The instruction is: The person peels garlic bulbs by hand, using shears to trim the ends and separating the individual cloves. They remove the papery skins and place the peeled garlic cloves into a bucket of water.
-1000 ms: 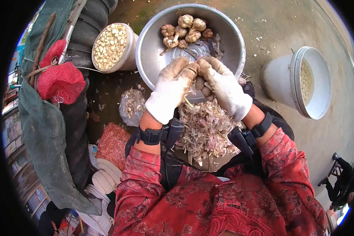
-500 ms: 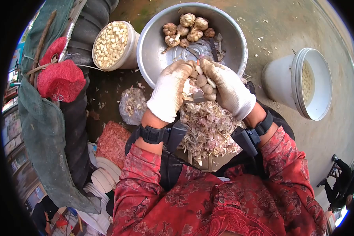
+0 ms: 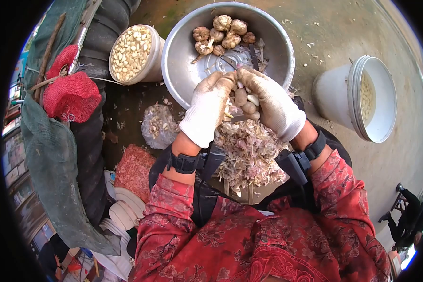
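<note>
My left hand [image 3: 210,101] and my right hand [image 3: 270,98], in white gloves stained brown at the fingers, meet over the near rim of a metal basin. Both are closed around garlic, thumbs nearly touching. A pale peeled garlic clove [image 3: 253,99] shows against the curled right fingers; the rounded brownish shapes beside it look like soiled glove fingertips. What lies under the left thumb is mostly hidden. A grey flat edge shows below the fingers. In the basin [image 3: 181,70] lie several whole garlic bulbs [image 3: 231,40] and a dark-handled knife [image 3: 254,57].
A heap of garlic skins [image 3: 249,152] lies below my hands. Peeled cloves fill a white bucket [image 3: 159,61] at left; another bucket [image 3: 331,96] leans at right. A plastic bag [image 3: 156,127] and red mesh sack [image 3: 134,168] are at left. A person [image 3: 411,216] sits far right.
My thumbs have come together above the garlic, and my left hand has turned slightly inward. The orange-tipped bit between the thumbs is out of sight. The basin and buckets stay put.
</note>
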### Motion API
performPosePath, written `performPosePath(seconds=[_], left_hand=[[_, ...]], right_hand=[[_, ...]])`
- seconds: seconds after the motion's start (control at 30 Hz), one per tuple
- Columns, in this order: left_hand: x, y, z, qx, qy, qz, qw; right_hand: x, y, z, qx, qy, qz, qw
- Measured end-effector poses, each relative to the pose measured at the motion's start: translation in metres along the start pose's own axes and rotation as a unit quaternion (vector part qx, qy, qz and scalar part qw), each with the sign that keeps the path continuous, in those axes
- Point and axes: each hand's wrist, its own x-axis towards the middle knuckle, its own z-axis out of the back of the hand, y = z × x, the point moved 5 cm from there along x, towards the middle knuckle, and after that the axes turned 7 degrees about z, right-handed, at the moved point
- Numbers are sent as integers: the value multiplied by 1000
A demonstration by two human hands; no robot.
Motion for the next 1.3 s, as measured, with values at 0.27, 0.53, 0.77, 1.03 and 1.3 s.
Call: performPosePath(seconds=[0.27,0.53,0.77,1.03,1.3], left_hand=[[4,-1,-3,122,68,-82,987],[7,-4,-4,261,16,-85,961],[13,-3,-3,447,-31,-209,869],[-2,-13,5,489,-52,-183,851],[-11,-18,13,493,-39,-168,853]], right_hand=[[0,-6,7,-28,-9,7,1000],[-4,-2,9,-77,-75,-3,994],[4,-9,16,-92,-119,12,989],[9,-23,27,-129,-127,-15,983],[10,-27,5,-165,-183,12,969]])
